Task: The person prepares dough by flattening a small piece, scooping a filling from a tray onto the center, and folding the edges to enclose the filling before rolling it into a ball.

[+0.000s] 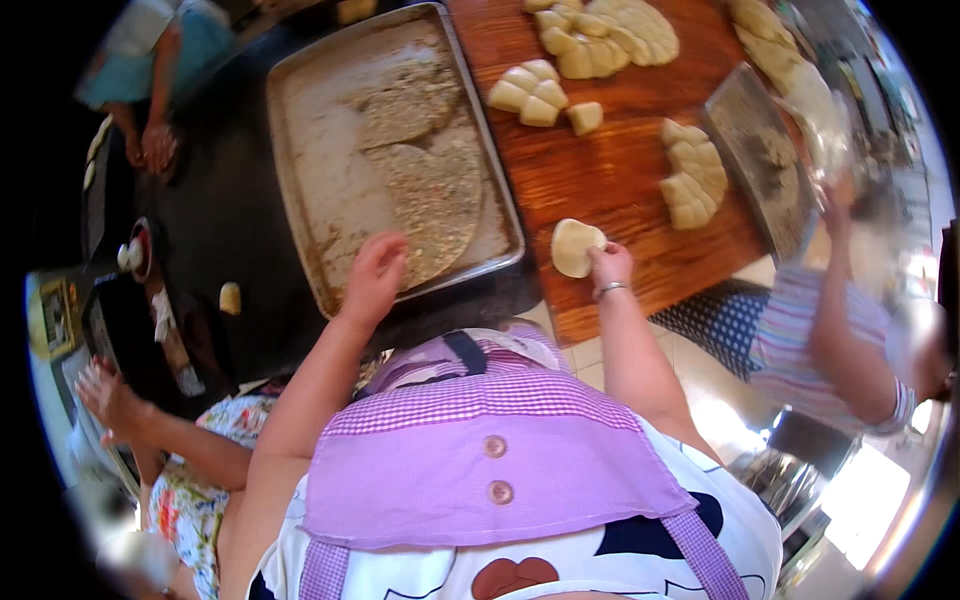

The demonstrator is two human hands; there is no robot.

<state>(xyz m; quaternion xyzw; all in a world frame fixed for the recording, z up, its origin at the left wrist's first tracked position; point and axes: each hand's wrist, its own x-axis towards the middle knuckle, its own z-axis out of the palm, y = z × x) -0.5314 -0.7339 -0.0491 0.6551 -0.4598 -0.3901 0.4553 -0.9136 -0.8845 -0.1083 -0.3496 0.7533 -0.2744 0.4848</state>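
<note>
My right hand (612,267) pinches a flattened round of pale dough (572,248) at the wooden table's near left part. My left hand (375,270) is over the lower part of a large metal tray (308,170), its fingers curled at the edge of a crumbly speckled mixture (432,205); whatever is between them is hidden. Clusters of dough pieces (690,180) and a single piece (585,118) lie on the wooden table (545,170) to the right of the tray.
Co-workers' hands show at upper left (158,145), lower left (105,395) and right (835,200), near long dough (780,55) and a metal tray (750,150). The black surface (210,260) under the large tray holds a dough piece (230,298) and a small red-rimmed bowl (140,250).
</note>
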